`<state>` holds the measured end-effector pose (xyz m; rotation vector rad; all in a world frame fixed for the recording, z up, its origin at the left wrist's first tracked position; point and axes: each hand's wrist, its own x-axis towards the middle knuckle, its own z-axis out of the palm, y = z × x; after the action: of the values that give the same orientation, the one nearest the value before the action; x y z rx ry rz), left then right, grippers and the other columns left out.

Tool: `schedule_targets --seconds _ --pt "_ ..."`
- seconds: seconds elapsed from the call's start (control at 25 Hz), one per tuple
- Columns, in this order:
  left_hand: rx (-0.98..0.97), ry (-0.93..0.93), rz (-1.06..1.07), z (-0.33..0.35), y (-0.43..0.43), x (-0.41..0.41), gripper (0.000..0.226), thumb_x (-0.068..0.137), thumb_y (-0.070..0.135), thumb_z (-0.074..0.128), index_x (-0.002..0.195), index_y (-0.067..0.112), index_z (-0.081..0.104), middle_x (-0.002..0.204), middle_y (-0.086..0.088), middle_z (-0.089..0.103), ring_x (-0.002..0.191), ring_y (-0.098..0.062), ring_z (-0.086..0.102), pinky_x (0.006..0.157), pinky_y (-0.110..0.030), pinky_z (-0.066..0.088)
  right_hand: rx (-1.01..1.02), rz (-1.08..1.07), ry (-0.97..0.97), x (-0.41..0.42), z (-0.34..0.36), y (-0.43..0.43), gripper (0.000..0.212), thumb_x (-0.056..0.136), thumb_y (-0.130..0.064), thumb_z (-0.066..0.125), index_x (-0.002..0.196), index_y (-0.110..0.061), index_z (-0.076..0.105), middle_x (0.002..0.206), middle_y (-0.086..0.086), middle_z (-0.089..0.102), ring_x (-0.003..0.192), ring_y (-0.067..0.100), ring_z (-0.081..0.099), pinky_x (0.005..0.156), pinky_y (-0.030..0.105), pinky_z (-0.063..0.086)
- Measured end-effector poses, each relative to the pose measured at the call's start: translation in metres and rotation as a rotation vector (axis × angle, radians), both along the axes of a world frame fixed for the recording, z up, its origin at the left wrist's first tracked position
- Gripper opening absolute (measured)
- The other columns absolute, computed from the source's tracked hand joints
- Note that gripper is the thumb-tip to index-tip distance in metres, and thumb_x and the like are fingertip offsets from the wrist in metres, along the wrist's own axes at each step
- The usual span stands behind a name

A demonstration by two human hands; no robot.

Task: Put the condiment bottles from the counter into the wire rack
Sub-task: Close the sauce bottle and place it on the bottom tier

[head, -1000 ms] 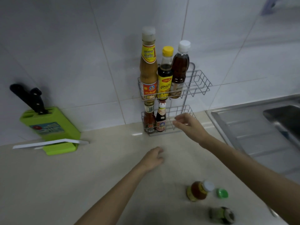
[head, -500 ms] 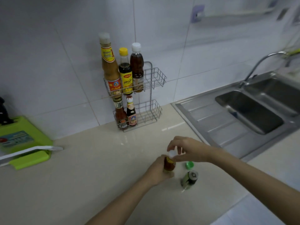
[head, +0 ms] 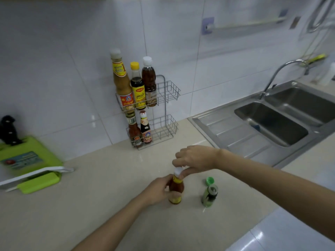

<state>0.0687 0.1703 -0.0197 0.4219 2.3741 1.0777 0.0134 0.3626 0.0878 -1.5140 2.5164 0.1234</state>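
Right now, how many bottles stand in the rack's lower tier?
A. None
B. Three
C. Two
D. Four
C: the lower tier of the rack holds two bottles at its left end, a red sauce bottle and a dark one; the rest of that tier is bare wire.

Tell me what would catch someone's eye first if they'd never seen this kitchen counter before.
Probably the two hands at the counter's front: the left hand grips a small reddish sauce bottle while the right hand pinches its white cap. Next, the two-tier wire rack against the tiled wall, with five bottles filling its left side. An uncapped green bottle stands nearby beside its loose green cap.
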Motion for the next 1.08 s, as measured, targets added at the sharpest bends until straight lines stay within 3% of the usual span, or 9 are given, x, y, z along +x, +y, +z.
schedule_targets --seconds 0.16,0.28,0.4,0.52,0.68,0.84,0.96,1.08 --pt "0.106 -0.008 0.06 0.026 -0.021 0.005 0.056 0.075 0.05 0.074 0.123 0.033 0.051 0.12 -0.005 0.066 0.11 -0.024 0.062 0.099 -0.043 0.05 -0.018 0.067 -0.038 -0.013 0.025 -0.033 0.043 0.093 -0.059 0.036 0.087 -0.017 0.044 0.083 0.006 0.059 0.077 0.026 0.055 0.07 0.044 0.048" --pt "0.195 0.023 0.125 0.042 -0.031 0.009 0.061 0.07 0.06 0.073 0.117 0.024 0.056 0.115 -0.011 0.067 0.106 -0.03 0.064 0.096 -0.049 0.051 -0.102 0.02 -0.128 -0.019 0.043 -0.058 0.047 0.093 -0.059 0.036 0.075 -0.016 0.043 0.067 0.002 0.052 0.062 0.02 0.049 0.063 0.044 0.046" --pt "0.291 0.047 0.233 0.055 -0.04 0.009 0.057 0.072 0.054 0.074 0.116 0.02 0.059 0.113 -0.006 0.07 0.105 -0.024 0.067 0.095 -0.048 0.052 -0.178 -0.084 -0.138 -0.022 0.059 -0.083 0.051 0.091 -0.057 0.041 0.066 -0.013 0.046 0.056 -0.002 0.045 0.053 0.013 0.043 0.06 0.04 0.043" --pt "0.343 0.063 0.331 0.067 -0.043 0.009 0.045 0.076 0.046 0.074 0.112 0.021 0.064 0.112 0.001 0.072 0.104 -0.014 0.068 0.096 -0.041 0.054 -0.101 -0.267 0.004 -0.024 0.069 -0.107 0.057 0.091 -0.057 0.04 0.06 -0.009 0.049 0.056 0.003 0.045 0.061 0.025 0.048 0.059 0.036 0.042" --pt "0.367 0.012 0.39 0.07 -0.045 0.011 0.042 0.082 0.042 0.072 0.117 0.023 0.063 0.116 0.007 0.07 0.107 -0.004 0.065 0.095 -0.027 0.054 0.09 -0.344 0.176 -0.023 0.07 -0.125 0.064 0.09 -0.066 0.029 0.063 -0.011 0.047 0.065 0.004 0.05 0.071 0.027 0.056 0.06 0.033 0.043" --pt "0.451 -0.026 0.396 0.08 -0.065 0.0 0.035 0.085 0.03 0.071 0.117 0.017 0.064 0.115 0.005 0.072 0.109 -0.009 0.066 0.094 -0.022 0.052 0.019 -0.145 0.085 -0.037 0.08 -0.123 0.046 0.095 -0.056 0.036 0.094 -0.012 0.048 0.093 0.013 0.063 0.085 0.032 0.059 0.067 0.037 0.041" --pt "0.423 -0.068 0.273 0.094 -0.08 -0.007 0.032 0.087 0.022 0.07 0.117 0.013 0.064 0.113 0.005 0.072 0.105 -0.003 0.067 0.085 -0.014 0.051 -0.036 -0.11 -0.081 -0.049 0.088 -0.12 0.037 0.093 -0.057 0.04 0.086 -0.02 0.043 0.085 0.006 0.059 0.076 0.026 0.055 0.067 0.039 0.043" --pt "0.407 -0.088 0.211 0.104 -0.083 -0.01 0.034 0.087 0.018 0.069 0.119 0.012 0.062 0.112 0.006 0.071 0.1 0.002 0.067 0.081 -0.01 0.05 -0.084 -0.035 -0.081 -0.05 0.095 -0.121 0.043 0.093 -0.057 0.039 0.081 -0.016 0.048 0.076 0.004 0.058 0.07 0.022 0.054 0.065 0.039 0.045"
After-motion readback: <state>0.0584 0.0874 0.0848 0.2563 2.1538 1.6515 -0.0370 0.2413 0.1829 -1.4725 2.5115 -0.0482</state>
